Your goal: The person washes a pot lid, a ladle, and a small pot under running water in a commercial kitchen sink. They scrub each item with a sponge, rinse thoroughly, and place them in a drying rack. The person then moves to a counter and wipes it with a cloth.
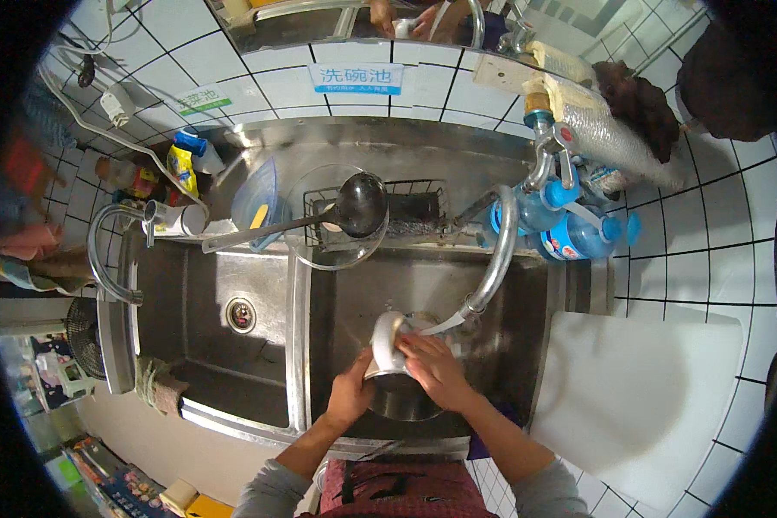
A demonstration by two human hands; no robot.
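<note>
Over the right basin of a steel double sink (300, 337), my left hand (351, 390) grips the side of a small white bowl (384, 343). My right hand (435, 369) lies against the bowl's other side, its fingers at a pale yellowish thing (398, 325) that looks like a sponge, partly hidden. Beside them, water runs from the curved metal faucet (502, 246). Beneath the hands, a round metal pot (405, 405) stands in the basin, partly covered by them.
Behind the basins, a black ladle (360, 206) rests across a glass lid (298, 252) by a wire rack (421, 188). Large blue water bottles (573, 236) stand at the back right. A white board (641, 388) lies right of the sink. A second faucet (107, 278) arches at the left.
</note>
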